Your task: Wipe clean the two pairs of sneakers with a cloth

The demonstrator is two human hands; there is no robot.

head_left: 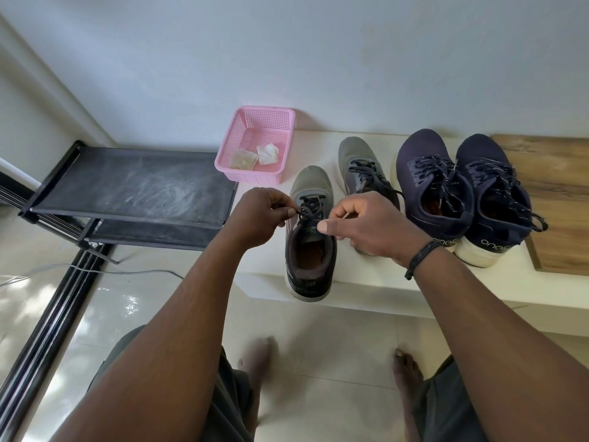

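We note a white ledge (366, 282) — navy sneakers (462, 193) right, grey sneaker (310, 231) at its edge. Our left hand (258, 215) and right hand (369, 224) each pinch its laces (310, 208). Cloths (255, 156) sit in the pink basket (236, 135).

On the ledge (366, 282), the basket (256, 143) stands at the back left with two cloths (255, 156) in it. To its right sit four sneakers in a row, the leftmost sneaker (310, 237) nearest the front edge, then its mate (363, 167), then the other pair (462, 193). The rack (134, 189) stands left of the ledge, and a board (561, 199) lies at the far right.
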